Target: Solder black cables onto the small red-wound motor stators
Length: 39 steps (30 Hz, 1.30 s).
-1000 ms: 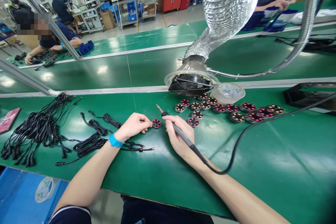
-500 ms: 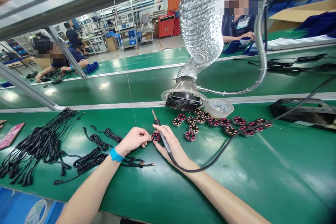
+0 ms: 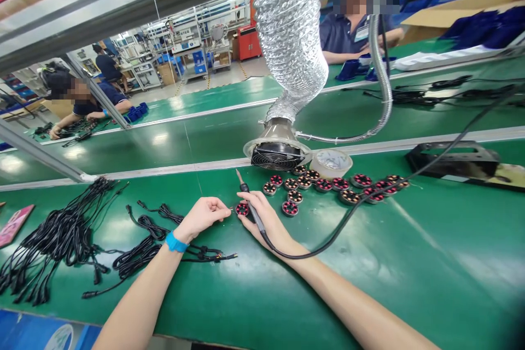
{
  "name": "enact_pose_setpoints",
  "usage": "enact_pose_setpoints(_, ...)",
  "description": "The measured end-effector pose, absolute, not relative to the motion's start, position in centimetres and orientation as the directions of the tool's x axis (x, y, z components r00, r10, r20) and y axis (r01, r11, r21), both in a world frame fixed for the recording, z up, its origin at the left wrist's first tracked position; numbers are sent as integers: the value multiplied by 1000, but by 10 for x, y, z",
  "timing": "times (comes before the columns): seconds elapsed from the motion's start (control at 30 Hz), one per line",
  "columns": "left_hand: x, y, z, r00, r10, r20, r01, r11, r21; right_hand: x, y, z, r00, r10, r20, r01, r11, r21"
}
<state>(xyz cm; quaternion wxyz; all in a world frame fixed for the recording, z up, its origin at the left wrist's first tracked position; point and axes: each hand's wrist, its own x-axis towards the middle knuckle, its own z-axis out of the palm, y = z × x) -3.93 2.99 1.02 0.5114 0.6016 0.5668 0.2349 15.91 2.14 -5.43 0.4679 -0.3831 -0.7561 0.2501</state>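
A soldering iron (image 3: 255, 212) lies in my right hand (image 3: 268, 224), its bare tip pointing up and away from me. The thumb and fingers of that hand also rest against a small round motor stator (image 3: 241, 209) with red windings. Just left of the stator is my left hand (image 3: 205, 219), thumb and fingertips pinched together. Something tiny shows at those fingertips, too small to name. A gap separates them from the stator. Several similar stators (image 3: 290, 208) with red or copper windings lie beyond my right hand.
A fan-fitted extraction hood (image 3: 276, 145) hangs over the bench beside a tape roll (image 3: 331, 164). Bundled black cables (image 3: 61, 235) and coiled cables (image 3: 139, 257) lie left. The iron's cord (image 3: 348, 219) crosses rightward past a black stand (image 3: 455, 161). Co-workers sit across the benches.
My left fingertips have drawn slightly left, away from the stator. My right hand keeps the iron and stays at the stator. The camera view has shifted a little.
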Motion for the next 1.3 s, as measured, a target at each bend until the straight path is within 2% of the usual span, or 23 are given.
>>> enact_pose_setpoints(0.33, -34, 33, 7, 187, 936, -298, 428, 196, 882, 165, 18, -41, -294, 810, 508, 370, 586, -721)
enact_pose_setpoints(0.57, -28, 31, 4, 142, 908, -393, 389, 314, 866, 165, 17, -41, -314, 816, 485, 411, 577, -706)
enact_pose_setpoints(0.97, -25, 25, 1, 254, 890, -378, 434, 244, 867, 158, 15, -40, -390, 729, 563, 465, 683, -563)
enact_pose_setpoints(1.1, -22, 26, 1, 284, 879, -384, 343, 281, 896, 152, 9, -40, -272, 779, 565, 468, 620, -630)
enact_pose_setpoints(1.2, -22, 28, 0, 223, 898, -378, 248, 323, 913, 146, 4, -38, -155, 824, 545, 425, 553, -716)
enact_pose_setpoints(1.3, -22, 30, -2, 121, 921, -369, 161, 349, 923, 144, 4, -36, -142, 824, 548, 365, 558, -745)
